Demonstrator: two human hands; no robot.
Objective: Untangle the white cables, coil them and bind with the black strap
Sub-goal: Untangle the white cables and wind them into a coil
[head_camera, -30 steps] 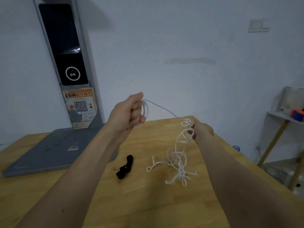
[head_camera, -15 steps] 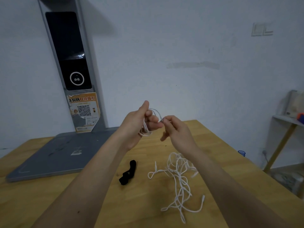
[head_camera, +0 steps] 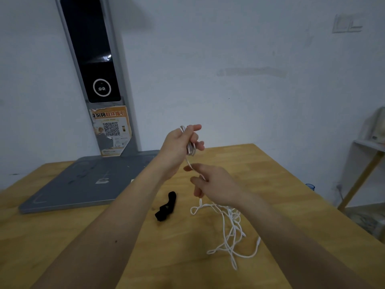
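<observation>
Wooden table (head_camera: 270, 176) (pale wall (head_camera: 229, 49) behind) bears tangled cables (head_camera: 231, 226).

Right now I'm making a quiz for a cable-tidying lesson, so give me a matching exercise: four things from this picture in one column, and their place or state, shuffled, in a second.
Things:
1. left hand
2. right hand
3. black strap
4. loose white cables

Places or states:
A. lies untouched on the wooden table, left of the tangle
B. raised, grips a small coil of white cable
C. sprawl in loops on the table
D. below the other hand, with the strand running through its fingers

Pairs: 1-B, 2-D, 3-A, 4-C
</observation>
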